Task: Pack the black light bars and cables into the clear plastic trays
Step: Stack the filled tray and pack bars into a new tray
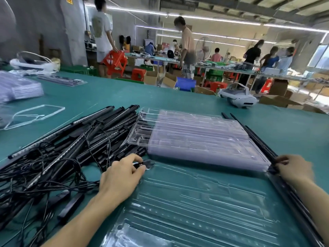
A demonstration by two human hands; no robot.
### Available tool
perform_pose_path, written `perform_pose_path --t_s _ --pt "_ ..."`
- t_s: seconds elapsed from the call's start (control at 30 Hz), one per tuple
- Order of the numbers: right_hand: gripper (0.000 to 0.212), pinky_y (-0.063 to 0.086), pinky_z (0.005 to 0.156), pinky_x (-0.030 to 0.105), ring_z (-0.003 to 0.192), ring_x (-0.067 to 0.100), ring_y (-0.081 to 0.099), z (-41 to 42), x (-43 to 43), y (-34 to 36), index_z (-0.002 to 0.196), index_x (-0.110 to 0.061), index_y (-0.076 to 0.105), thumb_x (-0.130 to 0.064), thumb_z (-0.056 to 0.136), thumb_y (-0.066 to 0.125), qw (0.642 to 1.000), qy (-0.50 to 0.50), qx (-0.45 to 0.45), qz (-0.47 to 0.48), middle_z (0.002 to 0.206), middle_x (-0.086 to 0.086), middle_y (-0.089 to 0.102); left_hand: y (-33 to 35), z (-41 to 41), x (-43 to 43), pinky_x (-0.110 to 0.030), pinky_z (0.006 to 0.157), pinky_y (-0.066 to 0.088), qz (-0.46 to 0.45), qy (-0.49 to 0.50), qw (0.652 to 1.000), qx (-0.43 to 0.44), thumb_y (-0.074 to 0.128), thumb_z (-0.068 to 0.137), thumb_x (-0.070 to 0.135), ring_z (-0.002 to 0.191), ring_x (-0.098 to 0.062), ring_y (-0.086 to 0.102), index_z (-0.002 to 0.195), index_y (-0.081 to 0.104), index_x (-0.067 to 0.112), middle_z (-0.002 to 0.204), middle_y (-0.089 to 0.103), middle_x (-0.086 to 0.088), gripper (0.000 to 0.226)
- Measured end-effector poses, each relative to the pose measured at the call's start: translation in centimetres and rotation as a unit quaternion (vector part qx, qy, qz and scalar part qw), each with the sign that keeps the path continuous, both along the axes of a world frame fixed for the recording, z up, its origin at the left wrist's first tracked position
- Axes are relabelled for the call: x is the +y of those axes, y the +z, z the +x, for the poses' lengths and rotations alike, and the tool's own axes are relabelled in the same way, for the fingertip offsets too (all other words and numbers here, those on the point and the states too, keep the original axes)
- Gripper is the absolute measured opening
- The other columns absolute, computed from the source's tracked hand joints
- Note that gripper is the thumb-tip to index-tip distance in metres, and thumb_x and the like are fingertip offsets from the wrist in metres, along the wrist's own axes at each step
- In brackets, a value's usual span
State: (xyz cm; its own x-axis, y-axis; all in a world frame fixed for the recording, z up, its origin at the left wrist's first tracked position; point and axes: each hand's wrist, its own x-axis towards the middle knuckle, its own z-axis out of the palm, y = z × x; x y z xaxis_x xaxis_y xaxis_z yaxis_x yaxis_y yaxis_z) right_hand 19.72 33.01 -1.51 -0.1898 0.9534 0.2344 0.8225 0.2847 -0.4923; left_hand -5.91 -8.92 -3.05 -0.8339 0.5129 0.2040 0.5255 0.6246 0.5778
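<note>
On the green desk [178, 97] a single clear tray [204, 202] lies flat by the near edge, its moulded slots unfilled apart from its far left corner, where the person's left hand [122, 175] reaches in. The thumb and forefinger of that hand pinch a small black piece [142, 164] right at that corner; whether a cable runs from it cannot be told. Just beyond the tray, toward the middle of the desk, sits a stack of trays [195, 136], tilted slightly up at its left end. Left of both lies a loose heap of black light bars [106, 122] pointing toward the far edge, with tangled cables [53, 168] spilling over them toward the near left corner. Along the right side of the stack and the tray runs a long black bar [252, 134]; the right hand [293, 171], blurred, has its fingers [283, 160] curled round it beside the stack's near right corner. A white headset [238, 98] rests near the far edge of the desk.
</note>
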Motion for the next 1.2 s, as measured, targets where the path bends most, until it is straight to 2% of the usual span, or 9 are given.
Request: perform_pose_path --t_s 0.1,0.27,0.43,0.5,0.67,0.8,0.93,1.07,1.2 --pt "0.027 0.052 0.093 0.048 0.098 0.042 0.063 -0.2 0.2 0.3 0.100 -0.009 0.075 -0.002 0.086 0.053 0.994 -0.017 0.058 0.087 0.102 0.023 0.071 -0.1 0.2 0.0 -0.027 0.064 0.046 0.012 0.013 1.000 0.012 0.055 0.093 0.049 0.071 0.004 0.058 0.102 0.060 0.041 0.068 0.064 0.023 0.013" --pt "0.041 0.046 0.092 0.054 0.101 0.041 0.058 -0.9 -0.5 4.3 0.112 -0.005 0.062 -0.035 0.095 0.041 0.935 0.012 0.256 0.245 0.107 0.026 0.063 -0.3 0.7 0.3 -0.033 0.078 0.051 -0.045 -0.001 0.997 0.064 0.049 0.091 0.059 0.089 -0.006 0.058 0.117 0.063 0.040 0.078 0.061 0.022 0.035" --pt "0.019 0.041 0.084 0.027 0.087 0.032 0.055 -3.1 -9.0 11.1 0.104 -0.003 0.063 -0.016 0.102 0.050 0.789 0.169 0.290 0.514 0.092 0.022 0.063 -0.1 1.1 0.7 -0.038 0.094 0.046 -0.129 0.006 0.986 0.109 0.038 0.081 0.081 0.112 -0.018 0.053 0.141 0.051 0.032 0.115 0.064 0.010 0.079" --pt "0.010 0.041 0.083 0.034 0.088 0.031 0.055 -3.8 -14.6 12.2 0.103 -0.001 0.063 0.001 0.097 0.055 0.713 0.282 0.243 0.595 0.092 0.022 0.062 -0.1 1.1 0.5 -0.040 0.095 0.044 -0.119 0.005 0.988 0.099 0.040 0.081 0.080 0.116 -0.019 0.051 0.141 0.051 0.031 0.124 0.062 0.007 0.078" --pt "0.029 0.050 0.081 0.037 0.092 0.029 0.062 -4.5 -28.0 9.4 0.121 -0.001 0.065 0.004 0.096 0.050 0.678 0.553 0.135 0.466 0.105 0.019 0.064 0.4 1.8 0.1 -0.036 0.087 0.042 -0.044 -0.015 0.998 0.050 0.056 0.085 0.063 0.094 -0.012 0.055 0.129 0.058 0.036 0.092 0.060 0.020 0.052" --pt "0.030 0.045 0.082 0.038 0.089 0.026 0.061 -5.8 -35.0 6.9 0.121 -0.005 0.067 -0.004 0.092 0.061 0.602 0.660 0.099 0.438 0.104 0.012 0.068 0.3 1.8 -0.5 -0.035 0.087 0.047 -0.012 -0.043 0.999 -0.019 0.060 0.087 0.044 0.083 -0.014 0.054 0.131 0.053 0.038 0.075 0.056 0.021 0.044" --pt "0.032 0.042 0.071 0.034 0.079 0.024 0.056 -7.2 -38.8 3.9 0.125 -0.007 0.066 -0.002 0.095 0.057 0.601 0.707 0.059 0.369 0.102 0.010 0.070 -0.4 1.7 -0.5 -0.039 0.093 0.045 0.010 -0.043 0.999 0.023 0.066 0.087 0.049 0.095 -0.016 0.063 0.123 0.059 0.033 0.075 0.058 0.017 0.040" --pt "0.043 0.048 0.077 0.045 0.089 0.032 0.054 -7.8 -38.0 1.7 0.137 -0.004 0.054 0.000 0.094 0.046 0.668 0.713 -0.060 0.206 0.108 0.018 0.065 -1.0 1.4 -0.6 -0.039 0.088 0.046 0.035 -0.040 0.998 0.032 0.066 0.086 0.052 0.083 -0.012 0.059 0.115 0.061 0.035 0.072 0.059 0.016 0.034" --pt "0.050 0.044 0.094 0.039 0.103 0.030 0.053 -6.8 -36.0 0.2 0.139 -0.017 0.051 -0.013 0.090 0.059 0.752 0.640 -0.082 0.133 0.118 0.010 0.058 -0.9 1.3 -0.7 -0.036 0.087 0.046 0.037 -0.037 0.998 0.028 0.066 0.084 0.053 0.083 -0.012 0.059 0.106 0.065 0.033 0.073 0.060 0.018 0.029"
